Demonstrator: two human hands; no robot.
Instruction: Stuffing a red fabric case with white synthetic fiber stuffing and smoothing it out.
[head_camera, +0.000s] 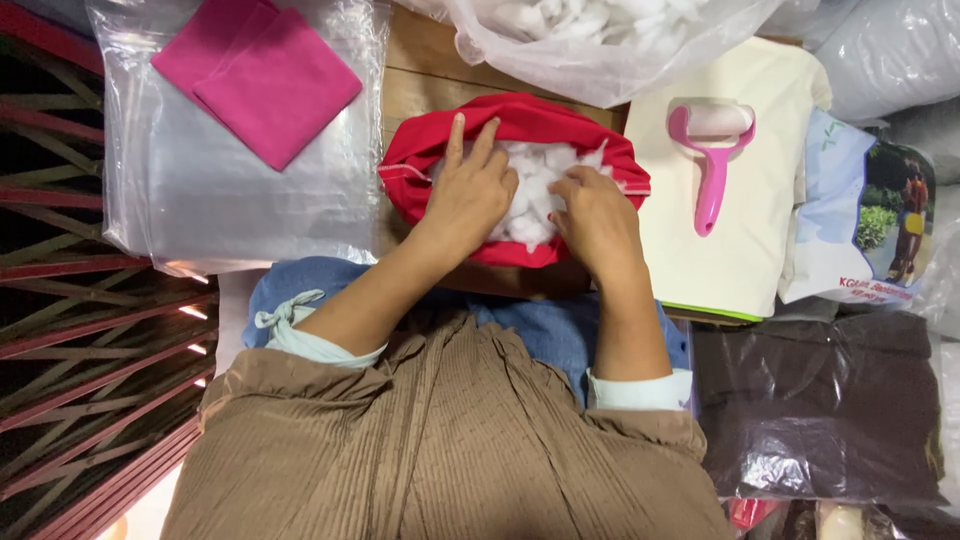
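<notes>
Below the brown pleated sleeves, the left hand (468, 195) presses open-fingered and the right hand (597, 215) pinches white stuffing (530, 190) inside the red fabric cover (520, 120)—likely light, soft, best gripped at its rim.

place: home sewing workshop | signs: bagged white stuffing (600, 25); folded fabrics (262, 75); lint roller (712, 150)

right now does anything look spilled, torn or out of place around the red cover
Nothing stands out. The white stuffing sits inside the red cover, none loose on the wooden table. The left hand and right hand press into it. The pink lint roller lies flat on the cream fabric.
</notes>
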